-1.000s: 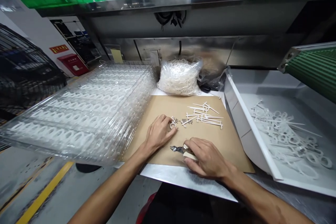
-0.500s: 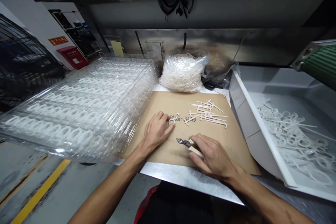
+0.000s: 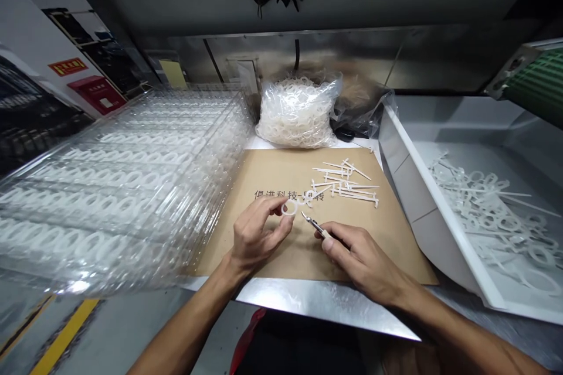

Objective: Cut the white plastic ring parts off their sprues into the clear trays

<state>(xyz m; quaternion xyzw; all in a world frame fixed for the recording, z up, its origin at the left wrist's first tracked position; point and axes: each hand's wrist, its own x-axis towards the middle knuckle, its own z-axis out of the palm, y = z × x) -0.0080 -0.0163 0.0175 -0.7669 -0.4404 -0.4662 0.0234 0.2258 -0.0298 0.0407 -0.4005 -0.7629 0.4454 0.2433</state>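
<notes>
My left hand [image 3: 260, 233] pinches a white plastic ring piece [image 3: 289, 207] between thumb and fingers, raised over the cardboard sheet [image 3: 281, 258]. The piece carries more than one ring and a thin stem that reaches up to the right. In my right hand [image 3: 358, 258] is a pair of nippers [image 3: 313, 222], its pointed jaws close to the ring piece, apparently not touching it. Whether the jaws are fully closed is hard to see. Beyond the hands, several white plastic sprues [image 3: 347, 183] lie in a loose pile on the cardboard.
On the left stand stacked clear plastic trays [image 3: 132, 158] with rows of white rings. A clear bag [image 3: 299, 114] full of white parts sits at the back. At the right, a white bin [image 3: 444, 228] holds loose rings and sprues. A metal edge [image 3: 325, 304] borders the front.
My left hand has lifted the ring piece off the cardboard. My right hand has turned the nippers and brought their tips up towards it. The camera view has shifted slightly.
</notes>
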